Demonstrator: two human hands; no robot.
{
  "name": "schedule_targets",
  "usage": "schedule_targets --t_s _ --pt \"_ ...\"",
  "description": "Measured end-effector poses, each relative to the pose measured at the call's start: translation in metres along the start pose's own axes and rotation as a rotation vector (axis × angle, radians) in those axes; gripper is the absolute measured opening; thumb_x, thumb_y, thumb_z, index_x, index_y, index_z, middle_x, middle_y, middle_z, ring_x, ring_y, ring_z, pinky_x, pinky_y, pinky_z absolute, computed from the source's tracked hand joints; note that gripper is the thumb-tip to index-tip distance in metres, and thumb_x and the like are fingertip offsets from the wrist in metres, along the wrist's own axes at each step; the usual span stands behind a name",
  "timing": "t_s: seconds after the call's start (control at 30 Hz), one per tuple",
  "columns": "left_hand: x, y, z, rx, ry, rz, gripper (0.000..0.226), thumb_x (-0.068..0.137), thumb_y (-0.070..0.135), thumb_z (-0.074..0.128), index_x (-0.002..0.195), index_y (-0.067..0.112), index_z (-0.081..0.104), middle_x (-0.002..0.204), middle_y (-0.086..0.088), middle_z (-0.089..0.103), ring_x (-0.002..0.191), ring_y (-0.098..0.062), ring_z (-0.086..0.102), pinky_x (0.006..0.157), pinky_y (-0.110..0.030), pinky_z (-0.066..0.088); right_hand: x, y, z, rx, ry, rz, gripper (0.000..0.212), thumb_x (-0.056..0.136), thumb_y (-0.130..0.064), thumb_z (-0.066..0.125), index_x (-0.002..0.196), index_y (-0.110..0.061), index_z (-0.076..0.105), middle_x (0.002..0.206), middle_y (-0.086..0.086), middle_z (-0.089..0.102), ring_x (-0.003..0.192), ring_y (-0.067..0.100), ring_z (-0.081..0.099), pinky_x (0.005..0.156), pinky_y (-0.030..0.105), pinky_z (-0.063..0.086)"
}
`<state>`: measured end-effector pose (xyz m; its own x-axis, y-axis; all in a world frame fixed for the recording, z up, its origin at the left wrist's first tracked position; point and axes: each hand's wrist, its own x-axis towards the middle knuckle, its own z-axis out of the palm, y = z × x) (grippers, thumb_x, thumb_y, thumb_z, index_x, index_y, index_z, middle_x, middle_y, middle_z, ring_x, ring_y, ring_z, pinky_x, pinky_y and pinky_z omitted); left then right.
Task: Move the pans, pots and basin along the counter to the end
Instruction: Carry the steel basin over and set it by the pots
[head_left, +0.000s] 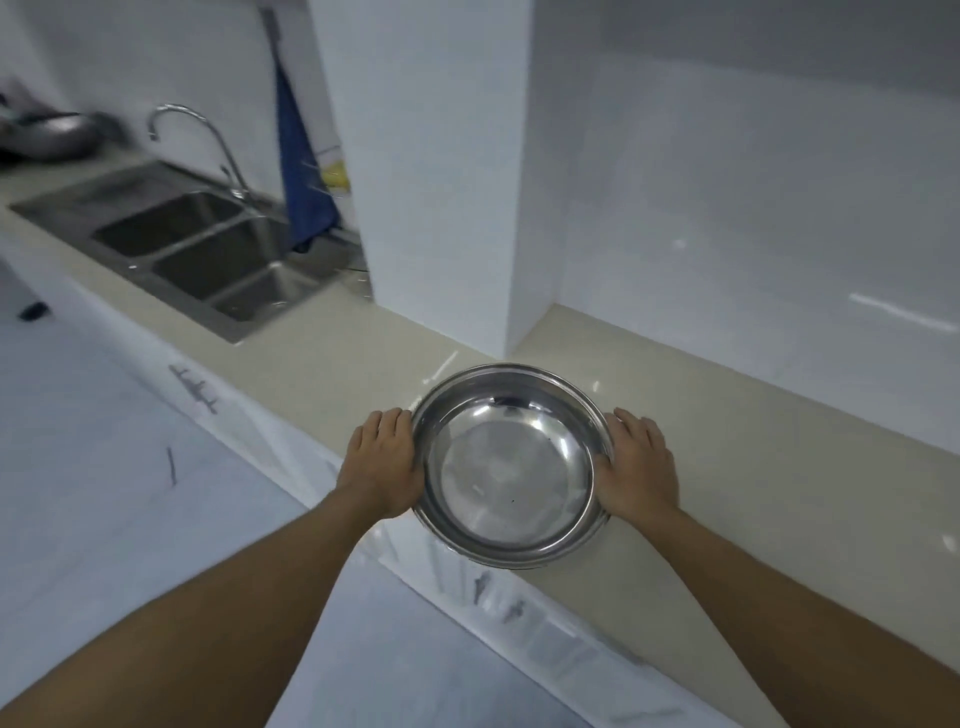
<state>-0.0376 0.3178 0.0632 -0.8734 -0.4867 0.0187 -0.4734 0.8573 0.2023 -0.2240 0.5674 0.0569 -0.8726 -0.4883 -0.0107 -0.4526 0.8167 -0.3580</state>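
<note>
A round stainless-steel basin (511, 467) is held between both hands over the front edge of the beige counter (753, 467). It is empty and shiny inside. My left hand (384, 460) grips its left rim and my right hand (639, 462) grips its right rim. Whether the basin's bottom rests on the counter cannot be told. Far off at the upper left, a dark pan (49, 137) sits on the counter beyond the sink, blurred.
A steel double sink (208, 249) with a curved tap (192, 140) lies in the counter to the left. A white pillar (436, 171) stands on the counter behind the basin. A blue cloth (301, 171) hangs beside it. Tiled floor lies below left.
</note>
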Motion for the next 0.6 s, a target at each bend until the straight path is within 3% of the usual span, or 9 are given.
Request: schedule_targets --t_s 0.6 --pt "-0.022 -0.27 -0.073 0.002 0.137 -0.435 0.047 0.094 0.037 0.047 0.136 0.017 0.04 0.138 -0.003 0.046 0.123 -0.027 0.042 0.109 -0.042 0.037 0.111 -0.311 0.097 -0.031 -0.108 -0.468 0.054 0.093 -0.021 0.052 0.145 -0.022 0.04 0.156 -0.007 0.034 0.148 0.024 0.017 0.114 0.042 0.027"
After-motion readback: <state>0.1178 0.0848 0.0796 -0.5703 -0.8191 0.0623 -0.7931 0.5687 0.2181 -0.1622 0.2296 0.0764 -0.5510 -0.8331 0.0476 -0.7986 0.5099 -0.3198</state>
